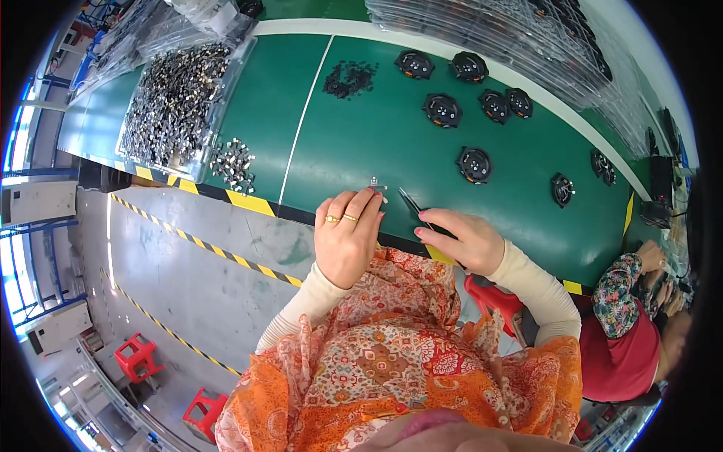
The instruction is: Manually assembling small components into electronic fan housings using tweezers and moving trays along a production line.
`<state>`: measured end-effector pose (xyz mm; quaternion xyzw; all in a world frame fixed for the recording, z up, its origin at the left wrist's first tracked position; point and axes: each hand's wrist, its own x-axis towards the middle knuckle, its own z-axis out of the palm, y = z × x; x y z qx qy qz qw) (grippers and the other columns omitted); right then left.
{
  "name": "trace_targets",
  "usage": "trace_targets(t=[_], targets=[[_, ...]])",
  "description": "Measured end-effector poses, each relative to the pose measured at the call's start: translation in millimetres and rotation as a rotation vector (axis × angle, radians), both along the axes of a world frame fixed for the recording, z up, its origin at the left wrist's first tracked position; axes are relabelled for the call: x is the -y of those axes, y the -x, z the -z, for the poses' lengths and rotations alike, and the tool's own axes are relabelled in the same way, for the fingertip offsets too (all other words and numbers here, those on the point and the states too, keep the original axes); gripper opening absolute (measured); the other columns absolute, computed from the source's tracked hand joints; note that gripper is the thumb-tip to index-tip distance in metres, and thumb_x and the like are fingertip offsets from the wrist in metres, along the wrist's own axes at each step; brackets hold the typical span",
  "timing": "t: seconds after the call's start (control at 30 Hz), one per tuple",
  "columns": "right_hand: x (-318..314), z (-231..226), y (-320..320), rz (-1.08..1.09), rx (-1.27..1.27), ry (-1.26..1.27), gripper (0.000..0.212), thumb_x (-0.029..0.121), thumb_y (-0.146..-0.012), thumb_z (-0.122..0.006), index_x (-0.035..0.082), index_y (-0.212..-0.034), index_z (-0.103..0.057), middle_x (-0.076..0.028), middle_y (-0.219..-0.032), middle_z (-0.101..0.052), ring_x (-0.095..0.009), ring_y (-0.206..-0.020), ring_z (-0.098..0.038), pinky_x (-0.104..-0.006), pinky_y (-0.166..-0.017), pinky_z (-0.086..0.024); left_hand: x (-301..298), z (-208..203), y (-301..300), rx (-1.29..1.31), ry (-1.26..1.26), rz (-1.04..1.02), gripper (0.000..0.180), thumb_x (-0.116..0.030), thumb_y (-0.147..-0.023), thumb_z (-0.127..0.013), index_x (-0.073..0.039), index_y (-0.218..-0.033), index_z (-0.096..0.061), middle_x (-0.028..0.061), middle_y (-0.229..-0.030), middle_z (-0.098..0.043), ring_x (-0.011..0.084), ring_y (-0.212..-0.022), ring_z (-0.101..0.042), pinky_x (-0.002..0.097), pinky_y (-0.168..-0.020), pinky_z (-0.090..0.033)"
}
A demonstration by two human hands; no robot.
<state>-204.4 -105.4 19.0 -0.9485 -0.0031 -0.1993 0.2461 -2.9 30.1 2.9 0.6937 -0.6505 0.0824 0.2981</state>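
My left hand (346,235), with two rings on it, is at the near edge of the green table. Its fingers are pressed together, and the tips pin a small silver-and-dark part (376,183) against the surface. My right hand (465,239) grips a pair of tweezers (409,200) between thumb and forefinger. The tweezers' tips point up and left, just right of the small part and apart from it. Beyond, a loose pile of tiny black pieces (350,80) lies on the table. Several round black watch-like casings (474,165) are spread to the right.
A clear tray (239,75) full of small metallic parts stands at the left, with a smaller heap of them (234,165) beside it. Stacked clear plastic trays (520,45) line the far side. Another person's patterned sleeve (619,295) is at the right. Red stools (138,358) stand on the floor.
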Motion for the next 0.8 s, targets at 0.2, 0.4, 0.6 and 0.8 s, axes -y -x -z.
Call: trace_targets(t=[0.2,0.4,0.6,0.8], targets=[[7.8,7.0,-19.5,-0.118,-0.015,0.155,0.037,0.007,-0.081,-0.061,-0.002,-0.117,-0.062,-0.017,-0.121,-0.058,-0.033,-0.106,-0.064,-0.0373,-0.084,-0.056,-1.4,3.3,-2.0,-0.042,0.025,0.002,0.032,-0.008,-0.076,-0.073,-0.002,-0.107,-0.068,0.0060,-0.113,-0.062,0.0230,-0.102,-0.058,0.0400,-0.087,-0.044],[20.0,4.7,-29.9,-0.174,0.066,0.366,0.035,0.007,-0.078,-0.062,-0.003,-0.111,-0.065,-0.016,-0.119,-0.062,-0.029,-0.110,-0.063,-0.0340,-0.084,-0.057,0.2,-1.2,-4.9,-0.057,0.014,0.061,0.031,-0.007,-0.078,-0.072,0.000,-0.107,-0.068,0.0075,-0.115,-0.063,0.0242,-0.101,-0.060,0.0398,-0.086,-0.048],[27.8,-23.9,13.0,0.282,0.237,-0.003,0.025,-0.010,-0.080,-0.065,-0.002,-0.103,-0.069,-0.019,-0.115,-0.066,-0.032,-0.099,-0.070,-0.0359,-0.084,-0.058,27.9,-29.7,-2.1,-0.089,0.136,0.292,0.036,-0.001,-0.076,-0.063,0.006,-0.112,-0.066,0.0127,-0.124,-0.062,0.0305,-0.114,-0.061,0.0358,-0.089,-0.055],[9.9,-7.6,55.3,0.690,0.555,-0.780,0.018,-0.007,-0.093,-0.057,-0.008,-0.107,-0.067,-0.019,-0.110,-0.064,-0.030,-0.096,-0.069,-0.0306,-0.081,-0.057,92.2,-7.0,42.0,0.032,-0.029,0.448,0.047,-0.001,-0.076,-0.063,0.000,-0.122,-0.063,0.0130,-0.133,-0.058,0.0322,-0.129,-0.051,0.0460,-0.106,-0.043]])
